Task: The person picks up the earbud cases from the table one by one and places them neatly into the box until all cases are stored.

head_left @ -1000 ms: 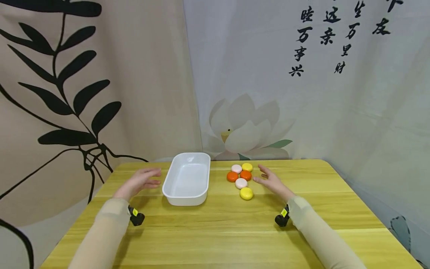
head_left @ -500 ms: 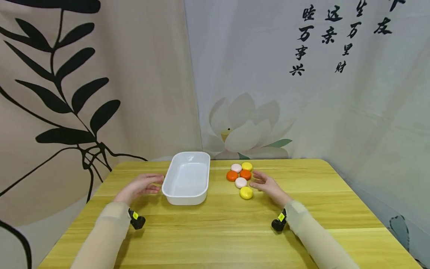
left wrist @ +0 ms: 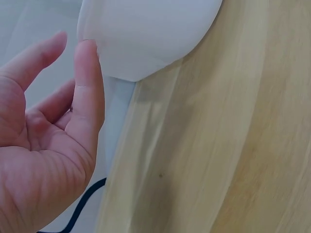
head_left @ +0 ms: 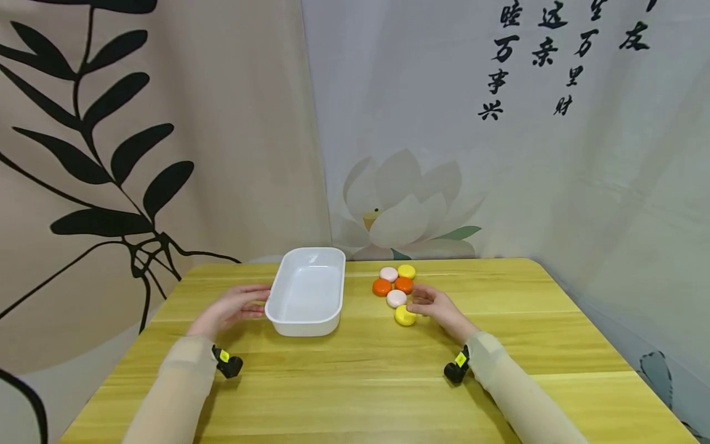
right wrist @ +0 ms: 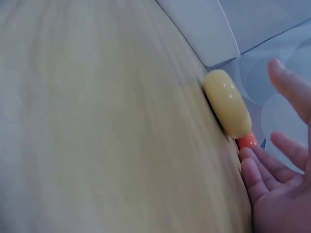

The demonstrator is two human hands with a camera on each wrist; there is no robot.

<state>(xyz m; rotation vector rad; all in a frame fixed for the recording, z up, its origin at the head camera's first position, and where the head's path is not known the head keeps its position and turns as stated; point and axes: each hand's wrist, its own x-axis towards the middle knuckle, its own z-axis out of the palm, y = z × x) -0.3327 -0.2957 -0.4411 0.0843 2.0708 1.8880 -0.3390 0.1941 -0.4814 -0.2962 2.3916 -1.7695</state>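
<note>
A white rectangular tray (head_left: pixel 305 328) stands on the table, left of the middle. At its left side is my left hand (head_left: pixel 230 308), fingers extended; in the left wrist view a fingertip meets the tray wall (left wrist: pixel 146 34), though whether it presses I cannot tell. Right of the tray lies a cluster of round glossy discs: yellow (head_left: pixel 405 316), pink (head_left: pixel 396 299) and orange (head_left: pixel 381 287). My right hand (head_left: pixel 440 309) hovers low at their right edge with loosely bent fingers. The right wrist view shows the near yellow disc (right wrist: pixel 227 103) apart from the thumb, nothing gripped.
The wooden table (head_left: pixel 355 388) extends towards me. Just behind its far edge hangs a printed cloth (head_left: pixel 266 154) with leaves, a lotus and writing. A black camera is strapped to each wrist.
My left hand has moved right to the tray's side. My right hand has come left and lower, beside the near yellow disc. The tray and discs have stayed put on the table.
</note>
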